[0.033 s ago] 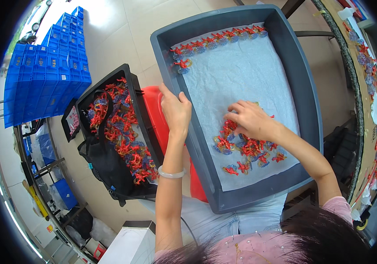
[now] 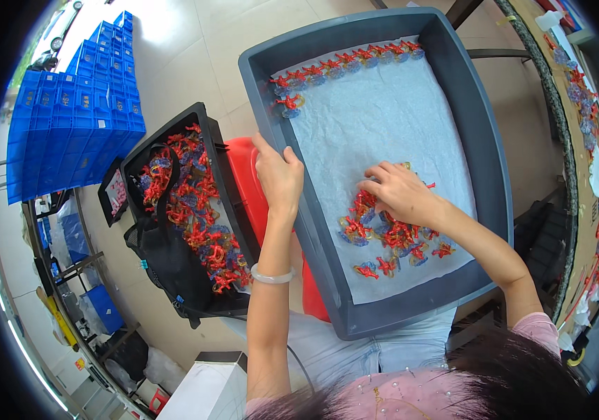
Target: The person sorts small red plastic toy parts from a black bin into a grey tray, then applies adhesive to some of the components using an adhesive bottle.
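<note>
A deep grey plastic tray (image 2: 492, 161), lined with a pale sheet (image 2: 383, 119), rests tilted across my lap. My left hand (image 2: 280, 178) grips its left rim. Small see-through red, blue and yellow plastic figures stand in a row (image 2: 348, 63) along the far wall, with one lone figure (image 2: 290, 105) below the row's left end. Nearer to me lies a loose pile of the same figures (image 2: 401, 238). My right hand (image 2: 404, 192) is at the pile's far side, fingers curled down among the pieces. Its fingertips partly cover what they pinch.
Left of the tray, a black crate (image 2: 233, 203) holds many more such figures, with a black bag (image 2: 173, 262) over its side. A red stool (image 2: 243, 168) shows between them. Blue bins (image 2: 75, 112) are stacked far left. A workbench (image 2: 558, 140) with figures runs along the right.
My right hand has shifted very slightly to the right over the pile. My left hand and the tray have stayed put.
</note>
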A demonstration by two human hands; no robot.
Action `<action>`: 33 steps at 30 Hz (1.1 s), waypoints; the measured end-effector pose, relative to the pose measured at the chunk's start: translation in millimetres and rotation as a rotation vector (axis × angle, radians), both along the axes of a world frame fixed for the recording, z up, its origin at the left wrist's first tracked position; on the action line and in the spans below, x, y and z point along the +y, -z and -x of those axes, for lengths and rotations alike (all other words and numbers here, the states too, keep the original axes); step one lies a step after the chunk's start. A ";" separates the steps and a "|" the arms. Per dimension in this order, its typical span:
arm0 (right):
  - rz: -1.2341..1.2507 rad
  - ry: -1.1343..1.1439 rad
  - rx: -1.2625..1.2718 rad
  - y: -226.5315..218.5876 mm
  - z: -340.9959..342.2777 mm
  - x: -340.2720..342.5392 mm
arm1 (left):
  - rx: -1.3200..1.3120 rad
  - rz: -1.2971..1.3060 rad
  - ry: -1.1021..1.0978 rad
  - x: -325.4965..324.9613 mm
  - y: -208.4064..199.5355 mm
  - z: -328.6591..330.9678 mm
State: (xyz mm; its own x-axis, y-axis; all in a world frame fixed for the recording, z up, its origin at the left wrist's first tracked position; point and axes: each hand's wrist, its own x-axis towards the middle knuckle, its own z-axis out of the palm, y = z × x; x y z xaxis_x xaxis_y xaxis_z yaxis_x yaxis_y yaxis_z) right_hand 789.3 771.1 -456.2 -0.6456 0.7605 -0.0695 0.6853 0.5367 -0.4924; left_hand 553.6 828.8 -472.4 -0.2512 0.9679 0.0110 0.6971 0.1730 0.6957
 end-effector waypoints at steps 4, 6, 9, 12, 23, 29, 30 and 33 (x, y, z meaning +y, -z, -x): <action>0.190 0.149 0.162 4.9 -21.1 5.0 | -0.027 0.023 -0.010 0.9 -0.4 -2.8; 0.430 0.166 0.184 -6.9 -29.9 26.4 | -0.017 -0.012 0.004 1.1 0.2 1.0; 0.432 0.247 0.337 3.0 -49.9 47.2 | -0.028 0.008 0.002 -0.1 -0.1 0.8; 0.627 0.335 0.485 11.7 -53.6 69.8 | -0.022 0.038 -0.009 0.3 -3.8 -0.8; 0.809 0.595 0.968 37.4 -50.6 65.9 | 0.042 -0.137 0.283 -42.3 -59.1 -77.3; 0.665 0.892 0.914 67.2 -54.0 64.9 | 0.075 0.172 0.367 -14.9 7.1 -106.7; 0.663 0.899 0.916 70.5 -57.0 66.1 | 0.075 0.173 0.374 -9.9 17.2 -108.7; 0.795 1.021 0.900 72.1 -67.1 68.0 | 0.093 0.187 0.364 -0.6 44.1 -108.7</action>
